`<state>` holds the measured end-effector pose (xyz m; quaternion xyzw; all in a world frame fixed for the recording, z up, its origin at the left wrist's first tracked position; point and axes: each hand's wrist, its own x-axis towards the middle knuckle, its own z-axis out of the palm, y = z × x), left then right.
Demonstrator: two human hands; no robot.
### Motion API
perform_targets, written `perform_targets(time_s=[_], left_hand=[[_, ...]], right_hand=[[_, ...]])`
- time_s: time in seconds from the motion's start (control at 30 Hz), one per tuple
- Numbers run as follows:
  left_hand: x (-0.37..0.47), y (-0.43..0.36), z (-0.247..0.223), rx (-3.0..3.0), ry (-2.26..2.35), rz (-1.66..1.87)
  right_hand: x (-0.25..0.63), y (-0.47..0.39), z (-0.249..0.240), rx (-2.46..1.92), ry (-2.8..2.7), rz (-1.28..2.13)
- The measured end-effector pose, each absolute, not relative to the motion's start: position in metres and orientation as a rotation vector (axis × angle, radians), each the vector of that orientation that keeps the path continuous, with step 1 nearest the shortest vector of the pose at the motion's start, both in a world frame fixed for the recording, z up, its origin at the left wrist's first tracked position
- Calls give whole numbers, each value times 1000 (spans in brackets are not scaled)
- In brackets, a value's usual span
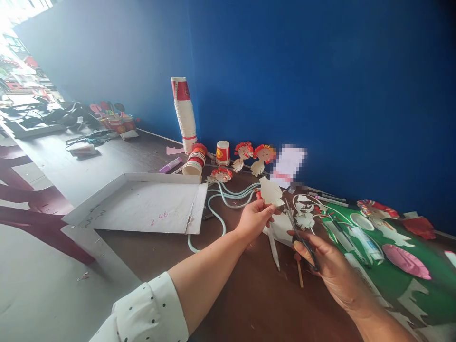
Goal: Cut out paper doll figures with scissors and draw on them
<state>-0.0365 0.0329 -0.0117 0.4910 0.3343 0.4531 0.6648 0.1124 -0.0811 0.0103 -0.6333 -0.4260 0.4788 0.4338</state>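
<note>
My left hand pinches the lower edge of a cream paper cutout above the brown table. In my right hand are dark-handled scissors, their tips close to the cutout's right side. Under my hands lie a white pen, a small wooden stick and a pale sheet of paper. Several cut paper scraps are just right of the scissors' blades.
An open white box lid lies left, beside pale blue cords. Behind stand a tall cup stack, a red cup and paper figures against the blue wall. A green mat at right holds a pink paper piece.
</note>
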Motion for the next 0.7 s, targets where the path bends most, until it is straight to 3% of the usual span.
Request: perform_targets(time_s=[0.7], left_hand=[[-39,24,1,1132,744,834]], right_hand=[[118,-83,-1,-1639,-1279,1117]])
